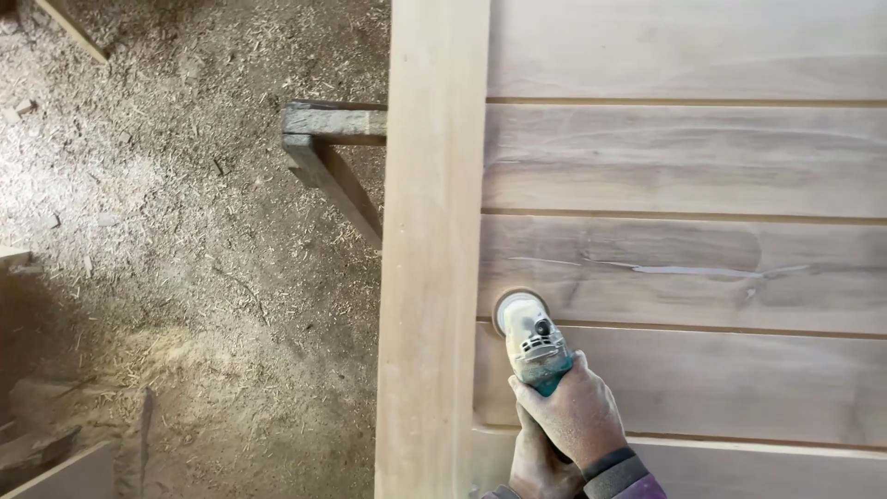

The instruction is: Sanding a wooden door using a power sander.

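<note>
A dusty angle grinder (534, 344) with a grey head and teal body rests its round sanding disc (514, 302) on a wooden door (684, 268) lying flat. The disc touches a horizontal panel right beside the tall pale side rail (432, 249). My right hand (577, 416), coated in dust, is wrapped around the grinder's body from above. Just behind and below it, my left hand (534, 465) also grips the tool's rear. A pale filler streak (684, 270) runs across the panel to the right of the disc.
A dark wooden trestle (331, 155) sticks out from under the door on the left. The floor (176, 240) is thick with sawdust and shavings. Board offcuts (65, 473) lie at the bottom left, and a plank (74, 30) at the top left.
</note>
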